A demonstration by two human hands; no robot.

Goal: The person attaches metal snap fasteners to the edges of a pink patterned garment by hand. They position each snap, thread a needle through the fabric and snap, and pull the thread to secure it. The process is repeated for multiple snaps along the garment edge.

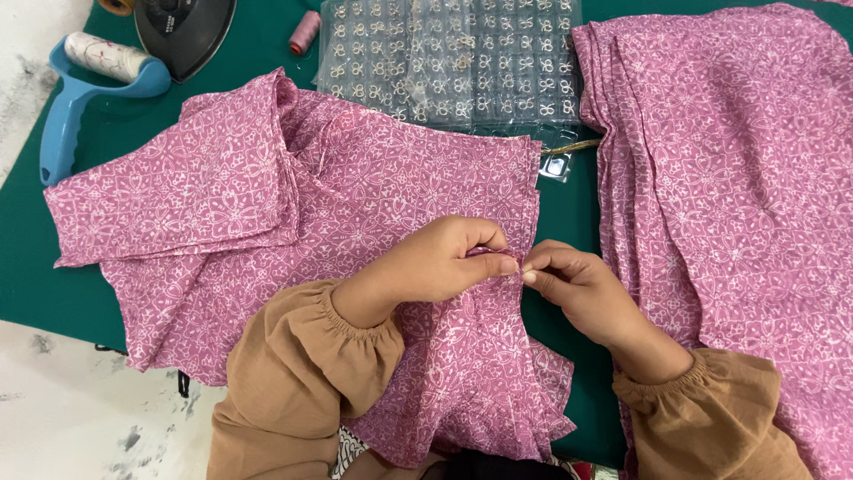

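Nearest the near edge of the green mat [53, 293], two tan-sleeved arms are coming in w/ both hands meeting at the right-hand edge of the pink patterned garment [373, 196]. Left hand [435, 262] is curling closed, fingers pinching a small fold of the fabric edge; right hand [577, 284] is pinching tight too, thumb and forefinger narrow, tips just touching the same fold from the other side. Can't tell if a needle, pin or thread is between the fingertips, too small. Judging by the grip, the step in hand is fine work on that edge, approx. midway down the stacked pleats; the next move prob. calls for keeping the fold held firm w/ the left while the right is working in tiny, controlled motions, no tugging on the layers. The garment is lying flat across the mat's middle, its sleeve folded toward the left edge, and the pinched spot is sitting right btw. the two sets of fingertips. To the right, a second pink fabric piece [737, 178] is spreading toward the right edge, apart from the hands. Further off, at the far edge, a clear plastic tray of small bows [453, 53], a pink thread spool [305, 31], a dark iron [182, 31] and a blue lint roller [84, 89] toward the far left corner.
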